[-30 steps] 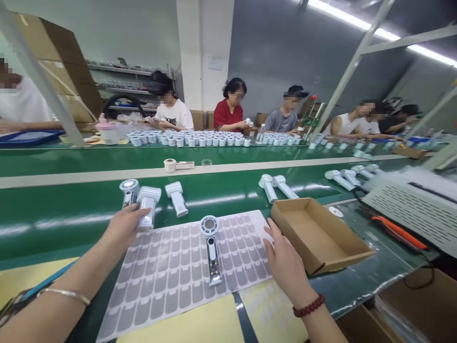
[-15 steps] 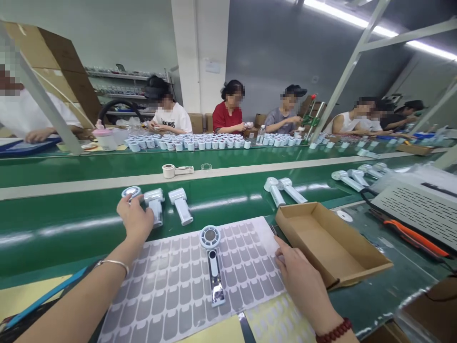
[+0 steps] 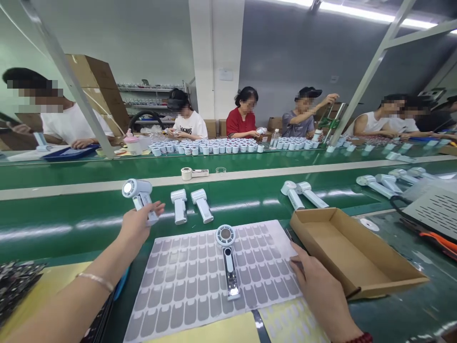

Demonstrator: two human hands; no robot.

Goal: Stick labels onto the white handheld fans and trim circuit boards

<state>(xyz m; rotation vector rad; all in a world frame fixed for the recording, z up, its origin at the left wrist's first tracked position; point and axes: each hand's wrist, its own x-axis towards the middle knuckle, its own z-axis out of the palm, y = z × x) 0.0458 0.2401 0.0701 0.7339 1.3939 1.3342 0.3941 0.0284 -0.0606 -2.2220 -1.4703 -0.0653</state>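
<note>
Left of centre, my left hand (image 3: 137, 227) pinches a handheld fan (image 3: 137, 193) by its handle; loose grip risks dropping it. Right hand (image 3: 316, 286) presses flat on sticker sheet (image 3: 185, 281).

This is a factory with an assembly line. A long green conveyor belt (image 3: 250, 164) is running through the room, and small white handheld fans (image 3: 202, 205) are lying on it in groups. People (image 3: 246, 116) are sitting in a row along the far side, each working with their hands. Rows of little white round parts (image 3: 207, 147) are standing in front of them. Big brown cardboard boxes (image 3: 96, 88) are stacking up by the wall, and long strip lights (image 3: 374, 14) are shining overhead.
</note>
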